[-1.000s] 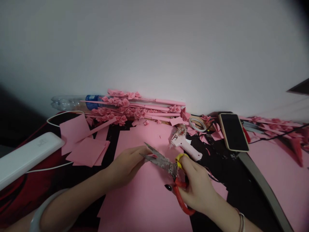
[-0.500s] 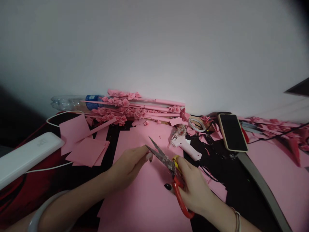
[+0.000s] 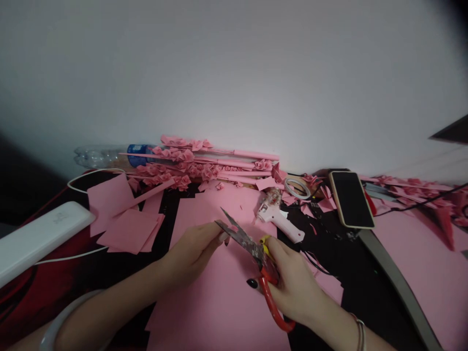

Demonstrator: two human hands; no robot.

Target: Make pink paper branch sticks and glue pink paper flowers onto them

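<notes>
My right hand [image 3: 292, 280] grips scissors [image 3: 246, 240] with red and yellow handles, their blades apart and pointing up and left. At the blade tips, my left hand [image 3: 195, 251] is closed in a pinch, thumb against fingers. A small bit of pink paper [image 3: 233, 227] shows between the blades, right beside the left fingertips; most of what the fingers pinch is hidden behind them. Under both hands lie large pink paper sheets [image 3: 219, 312]. A glue gun [image 3: 280, 219], pale pink with a stained nozzle end, rests just beyond the right hand.
Pink paper flowers [image 3: 204, 170] lie along the wall beside a plastic bottle [image 3: 98, 157]. Square pink papers [image 3: 127, 229] and a white power bank [image 3: 47, 224] with a cable are at left. A tape roll [image 3: 297, 188] and a phone [image 3: 351, 200] lie at right.
The scissors have shifted slightly left and their blades remain apart. A small pink paper bit now shows between them. The left hand keeps its pinch with little movement.
</notes>
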